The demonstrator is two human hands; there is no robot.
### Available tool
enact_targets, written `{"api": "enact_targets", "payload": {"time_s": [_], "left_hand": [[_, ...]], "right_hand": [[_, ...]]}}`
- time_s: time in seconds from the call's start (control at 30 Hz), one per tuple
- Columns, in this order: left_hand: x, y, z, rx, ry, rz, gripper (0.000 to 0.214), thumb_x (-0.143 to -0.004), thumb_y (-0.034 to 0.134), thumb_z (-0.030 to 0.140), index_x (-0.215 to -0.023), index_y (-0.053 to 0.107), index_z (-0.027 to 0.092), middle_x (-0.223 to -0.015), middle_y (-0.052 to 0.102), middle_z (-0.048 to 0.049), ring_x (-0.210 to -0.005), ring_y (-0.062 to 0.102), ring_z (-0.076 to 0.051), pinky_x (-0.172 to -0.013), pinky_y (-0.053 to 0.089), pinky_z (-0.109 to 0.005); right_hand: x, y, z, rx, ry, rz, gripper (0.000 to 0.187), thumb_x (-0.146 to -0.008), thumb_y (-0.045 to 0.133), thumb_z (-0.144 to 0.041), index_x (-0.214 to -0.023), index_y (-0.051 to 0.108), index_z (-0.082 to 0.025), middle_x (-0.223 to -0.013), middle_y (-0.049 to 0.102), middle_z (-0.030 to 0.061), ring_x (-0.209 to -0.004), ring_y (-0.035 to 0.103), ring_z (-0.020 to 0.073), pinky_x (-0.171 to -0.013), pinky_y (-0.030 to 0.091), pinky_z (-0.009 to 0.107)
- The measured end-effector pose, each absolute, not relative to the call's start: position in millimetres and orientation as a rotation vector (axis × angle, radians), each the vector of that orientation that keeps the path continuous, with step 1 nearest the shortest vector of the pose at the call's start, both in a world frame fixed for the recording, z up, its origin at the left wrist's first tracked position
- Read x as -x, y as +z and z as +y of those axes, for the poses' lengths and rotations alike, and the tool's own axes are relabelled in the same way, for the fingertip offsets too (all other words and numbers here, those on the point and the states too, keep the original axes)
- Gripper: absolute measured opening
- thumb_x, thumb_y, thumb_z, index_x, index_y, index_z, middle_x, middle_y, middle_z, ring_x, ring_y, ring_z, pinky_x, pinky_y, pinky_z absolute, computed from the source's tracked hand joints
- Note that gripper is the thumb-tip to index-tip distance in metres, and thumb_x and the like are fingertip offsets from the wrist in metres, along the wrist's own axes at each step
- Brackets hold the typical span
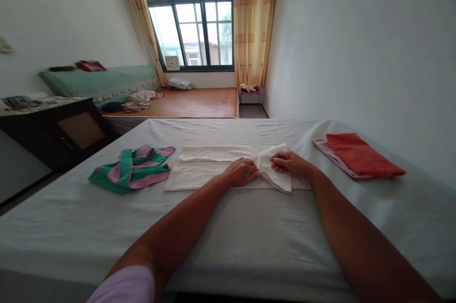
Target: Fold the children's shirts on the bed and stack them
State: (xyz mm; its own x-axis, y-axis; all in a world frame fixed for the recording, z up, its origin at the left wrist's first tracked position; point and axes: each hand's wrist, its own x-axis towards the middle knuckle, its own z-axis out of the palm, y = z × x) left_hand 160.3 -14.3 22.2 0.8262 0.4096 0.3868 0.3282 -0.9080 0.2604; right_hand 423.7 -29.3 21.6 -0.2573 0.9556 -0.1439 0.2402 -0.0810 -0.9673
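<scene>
A white garment [199, 170] lies spread on the grey bed sheet [249, 227], partly folded along its length. My left hand [242, 173] rests on its middle with fingers curled, pinching the cloth. My right hand [288, 162] is closed on a raised fold of the same white cloth, just right of the left hand. Both forearms reach in from the near edge of the bed.
A green and pink striped garment [133, 170] lies crumpled to the left of the white one. A folded red cloth on a pink one [359, 156] sits at the right by the wall. A dark cabinet [53, 132] stands left of the bed; another bed and a window are beyond.
</scene>
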Motion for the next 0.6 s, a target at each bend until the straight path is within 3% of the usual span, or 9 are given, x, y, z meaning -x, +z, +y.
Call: {"api": "enact_targets", "payload": {"time_s": [0.1,0.3,0.43,0.6], "left_hand": [[-160.4,24.2,-17.9,-2.811,0.600,0.531,0.033,-0.095,0.045,0.039,-0.093,0.074,0.023,-0.095,0.070,-0.0076,-0.093,0.063,-0.018,-0.091,0.041,-0.031],[-159.2,23.6,-17.7,-2.790,0.600,0.474,0.033,-0.085,0.060,0.034,-0.117,0.066,0.029,-0.119,0.065,-0.0066,-0.111,0.059,-0.020,-0.100,0.039,-0.032],[-158.2,20.2,-11.5,-2.748,0.583,0.454,0.028,-0.085,0.055,0.021,-0.108,0.070,0.027,-0.112,0.068,-0.0057,-0.109,0.060,-0.018,-0.100,0.039,-0.031],[-160.1,15.0,-6.0,-2.596,0.642,0.617,0.023,-0.088,0.052,0.029,-0.099,0.071,0.021,-0.098,0.070,-0.0054,-0.095,0.062,-0.018,-0.089,0.044,-0.029]], "right_hand": [[-424.1,19.6,-28.9,1.315,1.382,-1.519,0.034,-0.073,0.075,-0.043,-0.088,0.064,-0.015,-0.079,0.068,0.0047,-0.063,0.058,0.0090,-0.061,0.051,0.022],[-421.5,16.6,-26.2,1.318,1.337,-1.596,0.034,-0.074,0.074,-0.043,-0.091,0.064,-0.015,-0.080,0.068,0.0049,-0.062,0.058,0.0097,-0.060,0.051,0.024],[-425.9,16.6,-26.3,1.314,1.338,-1.664,0.043,-0.071,0.074,-0.048,-0.097,0.066,-0.015,-0.083,0.068,0.0045,-0.065,0.058,0.0103,-0.065,0.049,0.025],[-429.0,33.1,-37.0,1.265,1.387,-1.847,0.054,-0.072,0.070,-0.057,-0.104,0.068,-0.014,-0.096,0.068,0.0065,-0.080,0.060,0.0150,-0.076,0.048,0.028]]}}
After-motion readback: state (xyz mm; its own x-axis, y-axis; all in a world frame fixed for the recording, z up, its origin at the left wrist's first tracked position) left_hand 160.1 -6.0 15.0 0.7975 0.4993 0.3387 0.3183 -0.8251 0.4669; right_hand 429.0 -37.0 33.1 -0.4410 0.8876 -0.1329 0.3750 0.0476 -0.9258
